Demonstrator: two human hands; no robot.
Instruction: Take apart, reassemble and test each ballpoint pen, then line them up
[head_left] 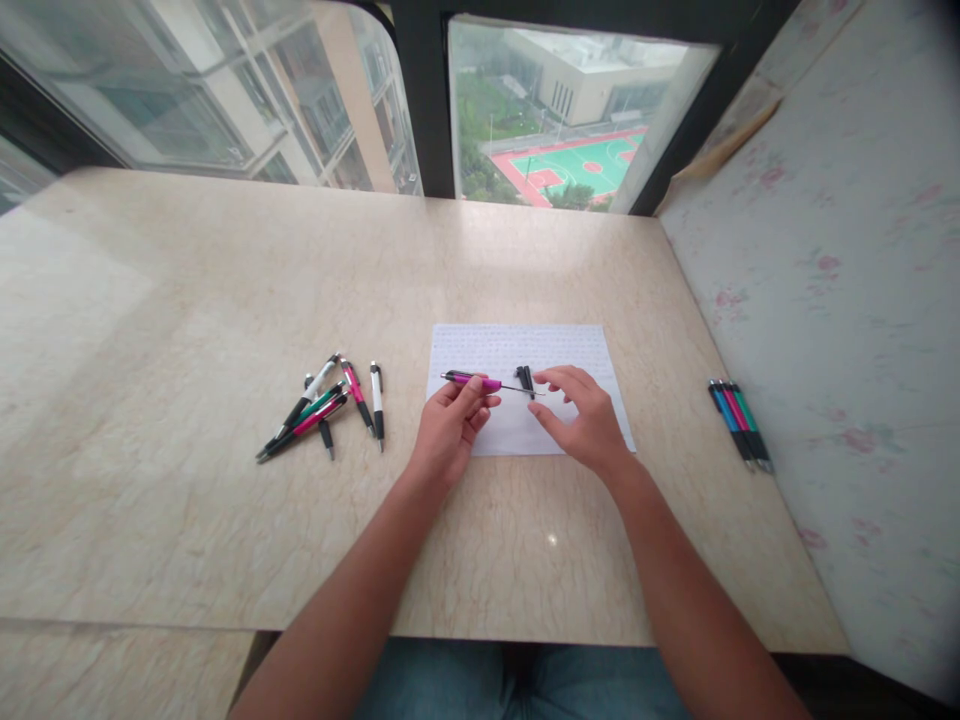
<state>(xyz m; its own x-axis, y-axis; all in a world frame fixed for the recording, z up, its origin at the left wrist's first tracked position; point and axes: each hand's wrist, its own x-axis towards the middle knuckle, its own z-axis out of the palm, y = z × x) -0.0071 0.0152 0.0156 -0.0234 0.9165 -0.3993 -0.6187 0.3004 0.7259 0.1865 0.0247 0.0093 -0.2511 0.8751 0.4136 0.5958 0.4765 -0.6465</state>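
Observation:
My left hand (448,425) is closed around the magenta barrel of a ballpoint pen (480,382), held almost level above the paper. A thin refill (517,388) sticks out of the barrel's right end. My right hand (583,412) faces that refill tip with thumb and fingers apart, and nothing shows in its grip. Between the hands, black pen pieces (526,380) lie on a sheet of paper (540,345) that bears rows of faint writing.
On the left lies a loose pile of pens (311,410), with a white and black pen (377,405) beside it. Several pens (739,425) sit in a row by the papered wall (840,300). Windows (570,120) border the marble-patterned tabletop (187,300) at the back.

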